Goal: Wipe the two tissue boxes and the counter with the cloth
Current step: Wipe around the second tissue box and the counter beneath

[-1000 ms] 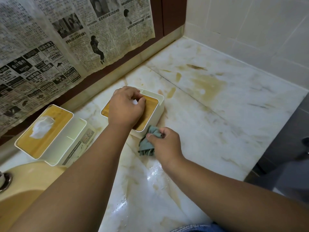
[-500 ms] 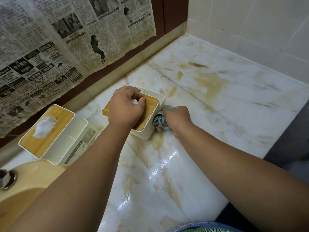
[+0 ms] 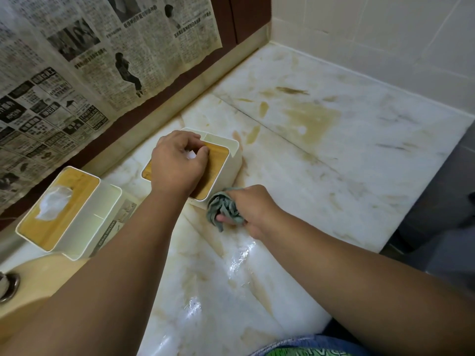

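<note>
Two white tissue boxes with wooden lids stand on the marble counter [image 3: 321,155]. My left hand [image 3: 177,165] presses down on top of the right tissue box [image 3: 226,160], fingers curled over its lid. A crumpled grey-green cloth [image 3: 222,208] is bunched in my right hand [image 3: 249,209], against the near corner of that box and touching the counter. The left tissue box [image 3: 69,211] stands apart by the sink, with a tissue sticking out of its lid.
A cream sink basin [image 3: 33,283] with a metal fitting [image 3: 9,283] lies at the lower left. Newspaper [image 3: 77,60] covers the wall behind the boxes. White tiles [image 3: 385,34] close the far right corner. The counter edge [image 3: 424,191] drops to a dark floor on the right.
My right hand has brought the cloth back from the box's right side to its near corner. My left hand has stayed on the box lid.
</note>
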